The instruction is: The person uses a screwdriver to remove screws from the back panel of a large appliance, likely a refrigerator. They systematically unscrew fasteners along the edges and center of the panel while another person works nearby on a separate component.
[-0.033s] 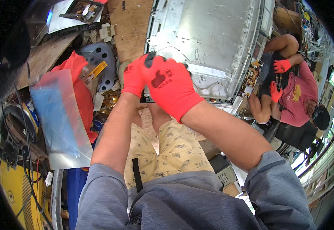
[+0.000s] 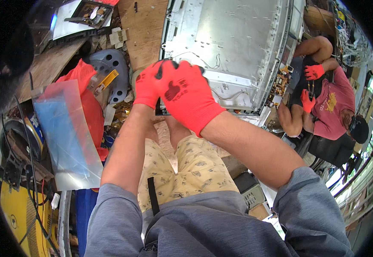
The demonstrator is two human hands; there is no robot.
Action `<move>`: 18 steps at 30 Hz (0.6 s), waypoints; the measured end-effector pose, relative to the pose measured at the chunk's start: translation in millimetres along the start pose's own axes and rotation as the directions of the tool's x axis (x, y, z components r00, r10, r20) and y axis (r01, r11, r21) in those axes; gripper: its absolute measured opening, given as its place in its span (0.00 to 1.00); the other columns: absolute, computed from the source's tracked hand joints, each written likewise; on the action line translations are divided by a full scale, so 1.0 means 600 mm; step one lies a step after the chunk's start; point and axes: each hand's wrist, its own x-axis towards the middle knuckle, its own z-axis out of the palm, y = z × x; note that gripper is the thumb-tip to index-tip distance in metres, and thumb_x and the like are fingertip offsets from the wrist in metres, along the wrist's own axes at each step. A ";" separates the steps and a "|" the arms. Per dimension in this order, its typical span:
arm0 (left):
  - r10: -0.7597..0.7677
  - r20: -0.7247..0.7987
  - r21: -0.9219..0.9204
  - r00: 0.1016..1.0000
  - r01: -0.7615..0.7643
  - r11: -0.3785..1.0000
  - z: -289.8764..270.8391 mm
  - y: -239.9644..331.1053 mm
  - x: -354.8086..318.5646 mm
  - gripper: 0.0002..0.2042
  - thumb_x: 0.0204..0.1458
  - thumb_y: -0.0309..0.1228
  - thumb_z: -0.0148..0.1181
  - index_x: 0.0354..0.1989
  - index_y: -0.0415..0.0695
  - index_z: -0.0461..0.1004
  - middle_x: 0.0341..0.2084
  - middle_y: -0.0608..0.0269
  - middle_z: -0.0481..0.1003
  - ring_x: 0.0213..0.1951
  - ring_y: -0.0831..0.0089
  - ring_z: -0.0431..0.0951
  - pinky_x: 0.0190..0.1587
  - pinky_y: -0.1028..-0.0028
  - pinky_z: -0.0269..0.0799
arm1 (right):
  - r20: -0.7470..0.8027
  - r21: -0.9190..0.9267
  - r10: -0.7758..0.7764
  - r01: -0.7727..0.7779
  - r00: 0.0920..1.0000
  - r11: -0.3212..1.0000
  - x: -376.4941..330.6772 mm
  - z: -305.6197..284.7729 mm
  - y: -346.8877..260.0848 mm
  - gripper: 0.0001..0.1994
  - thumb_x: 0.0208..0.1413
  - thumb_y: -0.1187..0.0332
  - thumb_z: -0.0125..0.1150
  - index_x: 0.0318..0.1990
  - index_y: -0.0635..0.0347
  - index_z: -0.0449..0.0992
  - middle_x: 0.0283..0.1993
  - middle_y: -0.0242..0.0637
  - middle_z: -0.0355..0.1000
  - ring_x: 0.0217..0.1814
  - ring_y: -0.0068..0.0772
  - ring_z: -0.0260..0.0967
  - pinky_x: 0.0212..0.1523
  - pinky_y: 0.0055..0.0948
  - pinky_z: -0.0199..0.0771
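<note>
"Two gloved hands in the head view. Where are they?"

"Left hand [image 2: 146, 85] and right hand [image 2: 189, 92] are close together at the near left corner of a large silver metal panel [image 2: 237, 47]. The right overlaps part of the left in this view."

"State of each?"

"Right: fingers curled under, back of the red glove upward. Left: seen from its wrist side, fingers mostly hidden. Cannot tell whether either grips anything, nor whether both meet the panel."

"Position of the panel?"

"Lying flat ahead of the person, running away to the top edge. A wooden board [image 2: 145, 36] lies along its left side; a circuit board [image 2: 282, 85] is just beside its right side."

"Surroundings?"

"Left: a clear plastic sheet [image 2: 68, 141] in front of a red cloth [image 2: 93, 118]; beyond, a grey plate with round holes [image 2: 118, 73], a yellow-handled tool [image 2: 107, 80] near it. Right: a seated co-worker [image 2: 332, 100] in red gloves, holding a slim hand tool [image 2: 311, 87]."
</note>
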 end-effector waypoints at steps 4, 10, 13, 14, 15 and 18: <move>0.347 -0.019 0.055 0.938 -0.346 0.937 -0.021 -0.052 0.017 0.18 0.52 0.33 0.62 0.52 0.44 0.77 0.49 0.53 0.78 0.49 0.54 0.78 0.51 0.67 0.73 | -0.128 0.037 -0.120 0.126 0.985 0.991 0.009 0.014 0.001 0.18 0.54 0.66 0.58 0.53 0.56 0.73 0.50 0.47 0.70 0.37 0.48 0.75 0.38 0.48 0.75; 0.006 0.116 -0.301 0.993 0.029 0.953 -0.022 -0.014 0.002 0.16 0.53 0.30 0.61 0.51 0.41 0.78 0.45 0.57 0.81 0.47 0.66 0.80 0.50 0.71 0.73 | 0.256 0.384 0.259 -0.344 0.931 0.857 0.001 -0.034 0.001 0.09 0.53 0.67 0.59 0.41 0.56 0.77 0.50 0.48 0.71 0.36 0.48 0.75 0.37 0.47 0.74; 0.228 0.069 0.215 0.971 -0.238 0.947 -0.028 -0.003 0.010 0.15 0.56 0.28 0.58 0.51 0.39 0.78 0.43 0.61 0.81 0.46 0.70 0.80 0.50 0.72 0.73 | 0.055 0.213 0.198 -0.206 0.979 0.955 0.006 -0.025 0.000 0.08 0.54 0.66 0.59 0.40 0.55 0.76 0.49 0.48 0.71 0.37 0.47 0.76 0.36 0.45 0.75; 0.259 0.044 0.220 0.965 -0.262 0.940 -0.028 -0.002 0.005 0.15 0.56 0.27 0.58 0.52 0.39 0.77 0.43 0.61 0.81 0.46 0.71 0.80 0.50 0.72 0.73 | -0.079 0.217 0.113 -0.094 0.990 0.972 0.006 -0.004 0.003 0.08 0.54 0.66 0.58 0.40 0.54 0.76 0.48 0.48 0.71 0.37 0.46 0.76 0.35 0.45 0.76; 0.266 0.022 0.114 0.964 -0.267 0.957 -0.024 0.007 0.003 0.15 0.56 0.27 0.58 0.52 0.40 0.77 0.43 0.60 0.81 0.46 0.70 0.80 0.50 0.72 0.73 | -0.213 0.200 0.030 0.014 0.977 0.980 0.001 0.028 0.012 0.07 0.54 0.66 0.58 0.40 0.54 0.76 0.47 0.48 0.72 0.36 0.46 0.77 0.34 0.44 0.76; 0.195 -0.026 -0.403 0.981 -0.189 0.896 -0.022 0.023 -0.012 0.16 0.55 0.27 0.58 0.52 0.41 0.77 0.43 0.58 0.81 0.45 0.69 0.80 0.51 0.71 0.73 | -0.334 0.154 -0.099 0.158 0.937 0.975 -0.009 0.029 0.023 0.08 0.53 0.66 0.58 0.39 0.54 0.77 0.45 0.46 0.72 0.38 0.44 0.77 0.36 0.43 0.76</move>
